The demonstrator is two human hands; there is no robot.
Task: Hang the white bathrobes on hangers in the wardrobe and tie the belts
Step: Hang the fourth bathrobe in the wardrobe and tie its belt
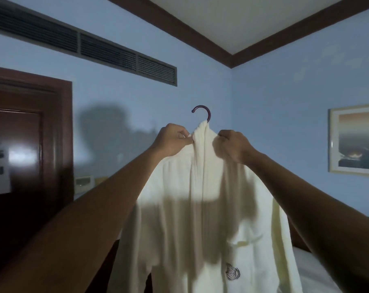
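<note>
- Blue-walled bedroom; white bathrobe raised on hanger.
- Left hand, right hand pinch collar, settling shoulders.
- Next, likely: carry to wardrobe, tie belt.

Both hands raised (fingers curled).

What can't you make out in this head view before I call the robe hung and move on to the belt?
- Hanger: only the hook shows; the bathrobe covers the rest.
- Belt: not visible; the bottom edge cuts the robe off.
- Wardrobe: not identifiable in view.
- Left hand and right hand: fingertips buried in collar folds.
- Chest emblem: too small to read.
</note>
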